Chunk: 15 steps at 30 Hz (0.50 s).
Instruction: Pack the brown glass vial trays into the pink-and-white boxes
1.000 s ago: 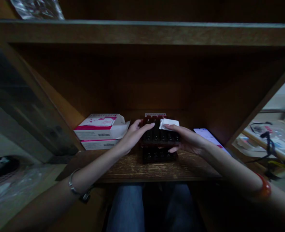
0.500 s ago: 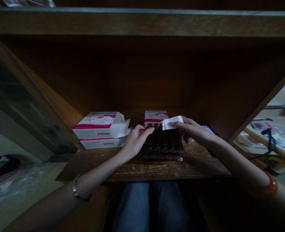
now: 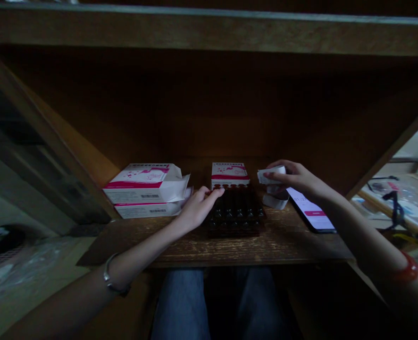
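My left hand (image 3: pixel 199 207) is closed at the left edge of a stacked tray of dark brown glass vials (image 3: pixel 234 208), its thumb lying along the top. Several vials stand in rows on the wooden shelf. To the right of the tray, my right hand (image 3: pixel 294 177) pinches a white paper strip (image 3: pixel 271 175) between thumb and fingers. Just below that hand, a curled white paper piece (image 3: pixel 277 200) rests on the shelf; whether it joins the held strip I cannot tell. Behind the vials sits a small pink-and-white box (image 3: pixel 229 173).
Two pink-and-white cartons (image 3: pixel 141 184) lie stacked at the left, their flaps open toward the vials. A phone (image 3: pixel 313 212) with a lit screen lies on the right of the wooden shelf (image 3: pixel 195 252). The cabinet's upper board (image 3: pixel 209 35) runs overhead.
My right hand has moved right, away from above the vials, with the white paper strip. The phone and curled paper show more now. My left hand stays at the tray.
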Tool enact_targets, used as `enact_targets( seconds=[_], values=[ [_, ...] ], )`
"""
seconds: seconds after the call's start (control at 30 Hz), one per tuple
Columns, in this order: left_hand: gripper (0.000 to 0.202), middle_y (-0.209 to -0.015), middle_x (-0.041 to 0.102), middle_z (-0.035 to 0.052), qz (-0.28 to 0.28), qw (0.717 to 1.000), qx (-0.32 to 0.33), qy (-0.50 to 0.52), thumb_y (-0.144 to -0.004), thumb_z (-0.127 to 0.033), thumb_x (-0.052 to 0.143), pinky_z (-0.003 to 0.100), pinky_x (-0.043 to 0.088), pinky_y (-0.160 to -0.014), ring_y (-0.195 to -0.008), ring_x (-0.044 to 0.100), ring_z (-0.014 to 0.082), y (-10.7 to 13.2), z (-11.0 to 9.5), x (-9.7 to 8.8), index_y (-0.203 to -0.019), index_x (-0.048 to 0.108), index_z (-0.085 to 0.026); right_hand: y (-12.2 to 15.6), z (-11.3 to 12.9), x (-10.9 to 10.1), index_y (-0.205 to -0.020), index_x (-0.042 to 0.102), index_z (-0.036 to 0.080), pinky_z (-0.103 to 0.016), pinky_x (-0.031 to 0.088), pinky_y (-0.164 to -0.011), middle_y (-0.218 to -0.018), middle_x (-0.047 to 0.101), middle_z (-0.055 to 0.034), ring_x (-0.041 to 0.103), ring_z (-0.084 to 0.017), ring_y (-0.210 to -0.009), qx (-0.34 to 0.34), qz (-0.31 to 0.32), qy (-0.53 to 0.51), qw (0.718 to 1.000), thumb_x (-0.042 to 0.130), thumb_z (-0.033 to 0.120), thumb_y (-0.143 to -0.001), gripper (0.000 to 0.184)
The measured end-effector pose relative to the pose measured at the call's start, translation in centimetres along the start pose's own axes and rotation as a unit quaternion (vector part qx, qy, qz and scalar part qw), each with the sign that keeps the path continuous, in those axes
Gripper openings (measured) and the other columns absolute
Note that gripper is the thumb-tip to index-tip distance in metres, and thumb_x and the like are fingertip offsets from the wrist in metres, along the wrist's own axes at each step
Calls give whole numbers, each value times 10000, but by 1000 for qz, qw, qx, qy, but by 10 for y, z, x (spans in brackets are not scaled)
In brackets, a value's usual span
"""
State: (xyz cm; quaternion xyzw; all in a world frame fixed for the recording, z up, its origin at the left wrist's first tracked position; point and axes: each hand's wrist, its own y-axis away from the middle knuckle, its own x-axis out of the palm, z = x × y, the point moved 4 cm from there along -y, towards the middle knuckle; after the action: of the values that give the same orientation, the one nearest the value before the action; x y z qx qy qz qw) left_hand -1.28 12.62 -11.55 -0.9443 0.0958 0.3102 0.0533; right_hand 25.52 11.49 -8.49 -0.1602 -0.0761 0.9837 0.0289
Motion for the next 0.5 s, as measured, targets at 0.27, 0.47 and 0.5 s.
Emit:
enact_targets(
  seconds=[0.27,0.47,0.5],
  values=[
    [395,-741,562,-7,-24,999,21,12,-818,-618,482,351,404,-788,-816,565,229,1,1,0,-762,510,-229,-9,-10,-19,-893,688,174,-263,473,-537,-780,694,-44,630,-177,-656,-6,17,62,998,843,326,-610,356],
    [403,-1042,682,51,7,997,24,70,-848,-574,453,368,420,-934,-1063,588,257,1,0,7,-932,635,-224,-9,-20,-6,-810,672,152,-239,443,-516,-690,663,-20,591,-140,-595,10,89,94,992,805,380,-661,303],
    [440,-1068,694,62,14,996,21,80,-854,-587,434,371,429,-938,-1085,595,263,1,0,9,-963,653,-221,-9,-22,-4,-810,676,148,-238,443,-520,-693,663,-20,591,-138,-597,6,103,104,989,793,392,-675,302]
  ],
)
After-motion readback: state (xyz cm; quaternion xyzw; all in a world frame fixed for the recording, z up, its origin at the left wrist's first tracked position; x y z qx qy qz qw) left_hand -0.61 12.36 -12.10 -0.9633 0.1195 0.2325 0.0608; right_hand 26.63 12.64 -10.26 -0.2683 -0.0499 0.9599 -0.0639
